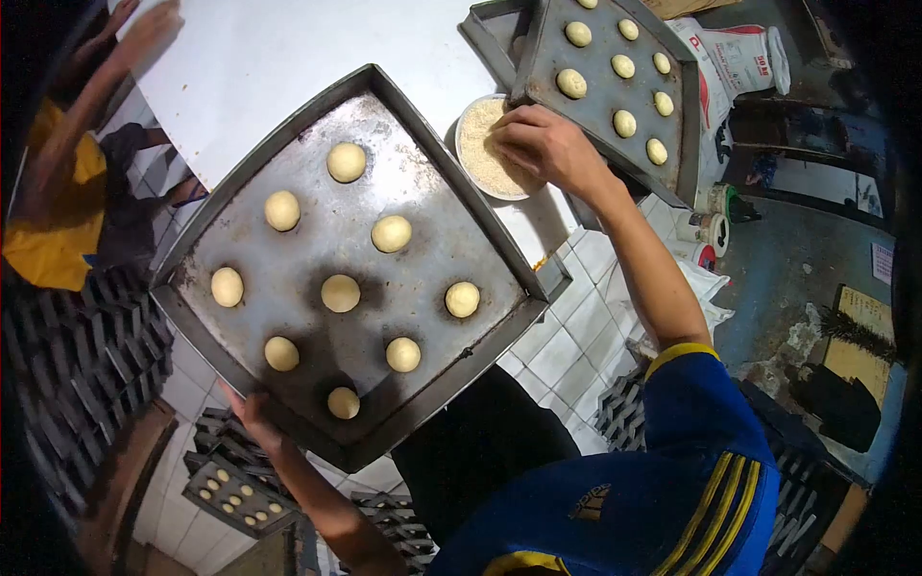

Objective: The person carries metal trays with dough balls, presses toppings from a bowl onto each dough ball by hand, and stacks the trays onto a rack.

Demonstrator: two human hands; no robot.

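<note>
My left hand (256, 419) grips the lower left edge of a dark metal tray (375, 106), its fingers partly hidden beneath it. Several round dough balls (341, 294) sit spaced apart on this tray. My right hand (543, 144) is at a round white bowl (467, 168) of pale crumbs (490, 158), right of the tray. Its fingers are bent together over the crumbs; their tips are hidden, so what they hold cannot be made out.
A second tray (600, 96) with dough balls rests at the upper right on the white table (259, 58). Another person (58, 192) stands at the left. Bags (740, 62), tubs (706, 230) and a lower tray (226, 499) are around.
</note>
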